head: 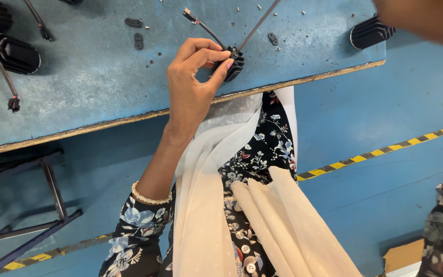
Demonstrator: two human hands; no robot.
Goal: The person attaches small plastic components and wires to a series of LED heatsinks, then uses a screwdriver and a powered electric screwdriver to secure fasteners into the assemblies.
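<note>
Black finned heat-sink module [233, 62] sits near the blue worktable [93, 77] edge, left hand [193, 87] pinched closed on it, thumb and fingertips on its rim. Right hand [426, 18] is blurred at the top corner, grip unreadable. Count: four finned modules visible, three small black brackets [138, 41].

No labels or screens are showing anywhere in this view. The nearest thing to a package is a flat piece of brown cardboard [405, 255] lying on the blue floor [385, 195] at the lower right edge, partly cut off by the frame and by a dark patterned sleeve. The nearest thing to a sign is a yellow-and-black striped marking tape [380, 152] running diagonally across the floor on the right, with another short stretch [26, 260] showing at the lower left.
</note>
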